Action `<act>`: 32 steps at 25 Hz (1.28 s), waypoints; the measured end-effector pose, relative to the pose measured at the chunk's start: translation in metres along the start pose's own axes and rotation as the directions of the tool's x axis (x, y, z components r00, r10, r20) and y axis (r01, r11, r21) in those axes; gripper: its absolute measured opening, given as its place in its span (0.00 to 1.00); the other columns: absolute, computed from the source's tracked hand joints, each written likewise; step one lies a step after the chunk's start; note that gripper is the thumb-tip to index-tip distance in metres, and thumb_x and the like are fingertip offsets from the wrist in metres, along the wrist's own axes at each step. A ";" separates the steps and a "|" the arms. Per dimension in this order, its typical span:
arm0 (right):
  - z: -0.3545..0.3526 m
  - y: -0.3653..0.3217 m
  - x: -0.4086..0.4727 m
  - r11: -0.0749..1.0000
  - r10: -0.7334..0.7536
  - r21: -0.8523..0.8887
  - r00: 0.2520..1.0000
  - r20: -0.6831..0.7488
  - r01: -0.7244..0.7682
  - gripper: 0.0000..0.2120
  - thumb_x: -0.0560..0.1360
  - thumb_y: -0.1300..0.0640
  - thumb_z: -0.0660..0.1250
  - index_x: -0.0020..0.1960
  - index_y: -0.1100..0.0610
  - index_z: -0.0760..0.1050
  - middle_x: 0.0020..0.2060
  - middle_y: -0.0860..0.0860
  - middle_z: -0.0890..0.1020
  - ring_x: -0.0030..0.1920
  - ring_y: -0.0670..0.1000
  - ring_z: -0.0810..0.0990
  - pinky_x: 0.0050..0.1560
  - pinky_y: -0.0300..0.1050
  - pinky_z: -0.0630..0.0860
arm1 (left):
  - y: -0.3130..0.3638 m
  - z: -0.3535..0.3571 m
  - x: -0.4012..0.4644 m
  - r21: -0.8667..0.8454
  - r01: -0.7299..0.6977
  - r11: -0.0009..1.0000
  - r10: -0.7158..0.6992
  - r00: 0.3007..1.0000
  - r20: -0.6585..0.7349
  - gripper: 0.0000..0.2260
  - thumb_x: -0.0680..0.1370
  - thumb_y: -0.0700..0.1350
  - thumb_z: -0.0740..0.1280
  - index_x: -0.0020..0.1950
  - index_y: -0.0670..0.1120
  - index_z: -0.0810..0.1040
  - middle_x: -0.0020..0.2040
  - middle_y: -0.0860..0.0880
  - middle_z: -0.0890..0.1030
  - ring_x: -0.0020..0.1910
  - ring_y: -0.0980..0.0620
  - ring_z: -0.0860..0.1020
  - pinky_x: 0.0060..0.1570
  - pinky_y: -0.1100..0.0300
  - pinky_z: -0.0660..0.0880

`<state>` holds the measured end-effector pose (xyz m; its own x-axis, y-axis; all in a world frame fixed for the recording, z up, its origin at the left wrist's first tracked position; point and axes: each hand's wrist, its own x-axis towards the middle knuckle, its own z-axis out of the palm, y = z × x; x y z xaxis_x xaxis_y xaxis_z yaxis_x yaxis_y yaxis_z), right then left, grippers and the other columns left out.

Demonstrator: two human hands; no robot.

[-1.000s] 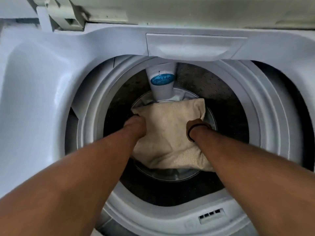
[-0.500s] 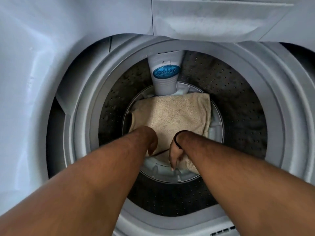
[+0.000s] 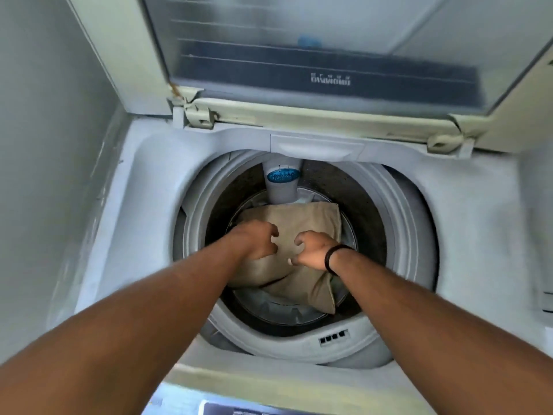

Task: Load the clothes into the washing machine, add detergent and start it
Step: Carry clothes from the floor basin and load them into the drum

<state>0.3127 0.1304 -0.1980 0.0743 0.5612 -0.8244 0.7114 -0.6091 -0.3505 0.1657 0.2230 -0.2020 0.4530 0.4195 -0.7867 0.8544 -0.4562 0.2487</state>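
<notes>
A beige towel (image 3: pixel 312 218) lies folded at the bottom of the top-loading washing machine's drum (image 3: pixel 371 211). Both my arms reach down into the drum opening. My left hand (image 3: pixel 254 241) hovers just above the towel's left part, fingers loosely curled and holding nothing. My right hand (image 3: pixel 311 250), a black band on its wrist, hovers beside it over the towel's middle, fingers also loosely curled and empty. No detergent is in view.
The machine's lid (image 3: pixel 329 61) stands raised at the back. A white filter with a blue label (image 3: pixel 282 181) is fixed to the drum's far wall. A grey wall (image 3: pixel 45 145) closes in the left side. The edge of the control panel (image 3: pixel 239 410) shows at the bottom.
Both hands have let go of the towel and risen off it. The view has pulled back and up, so the raised lid and the machine's top now show.
</notes>
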 end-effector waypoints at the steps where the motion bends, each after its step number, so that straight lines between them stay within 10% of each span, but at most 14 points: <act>1: -0.004 -0.004 -0.022 0.998 -0.008 0.055 1.000 -0.002 0.008 0.30 0.73 0.46 0.74 0.71 0.54 0.71 0.67 0.53 0.76 0.65 0.54 0.76 0.65 0.48 0.74 | 0.004 -0.001 -0.019 -0.036 -0.002 0.999 0.002 1.000 -0.010 0.26 0.80 0.56 0.68 0.77 0.54 0.69 0.72 0.45 0.75 0.69 0.44 0.74 0.66 0.49 0.74; 8: -0.035 -0.028 -0.166 0.846 -0.150 0.430 0.915 -0.375 0.316 0.16 0.75 0.52 0.74 0.61 0.56 0.79 0.53 0.51 0.83 0.53 0.51 0.83 0.58 0.47 0.79 | 0.019 -0.014 -0.154 -0.336 -0.188 0.923 0.118 0.969 -0.218 0.22 0.80 0.48 0.71 0.73 0.48 0.73 0.55 0.47 0.84 0.52 0.51 0.81 0.54 0.62 0.76; 13: -0.036 -0.008 -0.241 0.567 0.071 0.650 0.756 -0.651 0.506 0.03 0.78 0.58 0.71 0.51 0.55 0.82 0.45 0.53 0.86 0.38 0.47 0.84 0.36 0.36 0.78 | -0.005 -0.008 -0.245 -0.548 -0.319 0.773 0.058 0.896 -0.440 0.18 0.79 0.48 0.73 0.69 0.53 0.78 0.52 0.53 0.84 0.47 0.57 0.83 0.51 0.64 0.78; 28: 0.045 -0.005 -0.322 0.532 0.371 0.692 0.600 -0.709 0.488 0.03 0.78 0.59 0.70 0.46 0.55 0.82 0.39 0.52 0.86 0.35 0.49 0.83 0.35 0.43 0.77 | -0.013 -0.011 -0.242 -0.642 -0.549 0.536 0.107 0.798 -0.593 0.15 0.79 0.44 0.73 0.64 0.56 0.80 0.57 0.50 0.83 0.59 0.52 0.81 0.62 0.50 0.77; 32: 0.094 0.022 -0.356 0.463 0.546 0.739 0.500 -0.672 0.488 0.04 0.79 0.59 0.70 0.46 0.57 0.82 0.38 0.52 0.86 0.33 0.51 0.82 0.31 0.44 0.75 | 0.016 0.000 -0.247 -0.648 -0.620 0.443 0.182 0.770 -0.612 0.10 0.81 0.42 0.70 0.61 0.51 0.82 0.52 0.48 0.85 0.51 0.48 0.84 0.47 0.58 0.81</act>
<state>0.2358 -0.1359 0.0461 0.8954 0.3248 -0.3047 -0.1508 -0.4226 -0.8937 0.0675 0.1121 -0.0039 0.6600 0.7201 -0.2143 0.2626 0.0461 0.9638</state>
